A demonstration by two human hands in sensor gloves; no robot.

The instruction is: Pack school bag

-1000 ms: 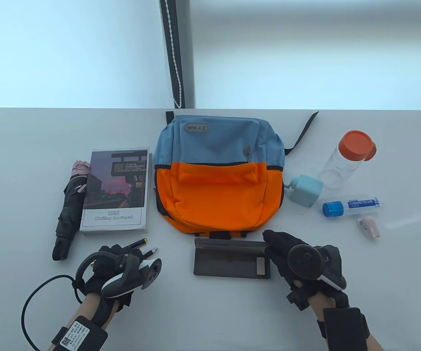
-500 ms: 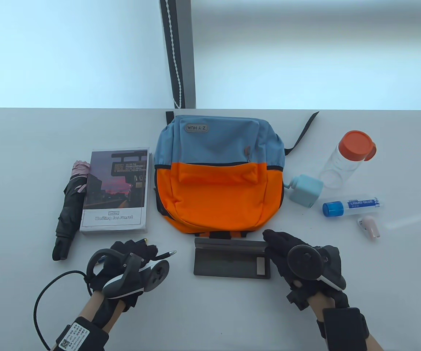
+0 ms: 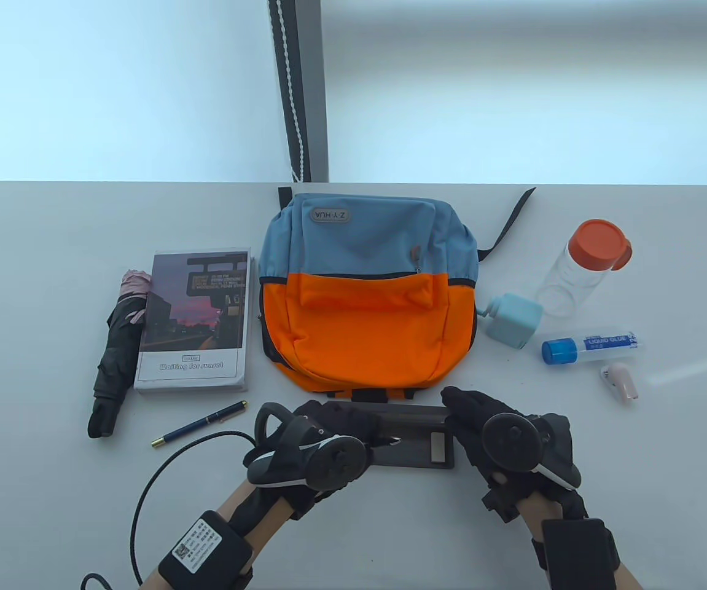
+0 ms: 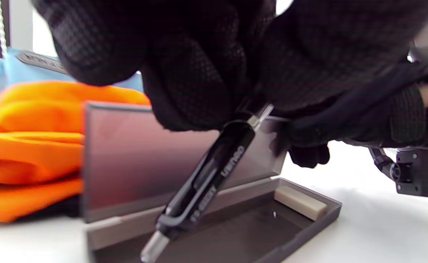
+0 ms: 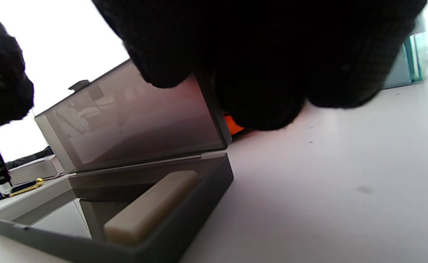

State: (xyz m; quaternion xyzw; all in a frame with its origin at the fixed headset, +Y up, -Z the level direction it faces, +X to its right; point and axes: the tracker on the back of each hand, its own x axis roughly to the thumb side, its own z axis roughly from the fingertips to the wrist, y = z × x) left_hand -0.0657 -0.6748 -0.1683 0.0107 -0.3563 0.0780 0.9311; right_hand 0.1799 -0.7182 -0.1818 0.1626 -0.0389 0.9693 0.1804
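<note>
Two hands work at lower centre: our left hand [image 3: 328, 430] pinches a black pen [image 4: 203, 182] over the open pencil case [image 3: 417, 455]; our right hand [image 3: 494, 424] grips its lid.

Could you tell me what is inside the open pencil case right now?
Inside the pencil case, one eraser lies at its right end. The left hand holds a black pen above it, hiding the tray's left part.

Left hand [image 3: 322, 439] over open pencil case [image 3: 417, 444]; right hand [image 3: 507, 439] at case's right end; backpack [image 3: 368, 292] behind.
</note>
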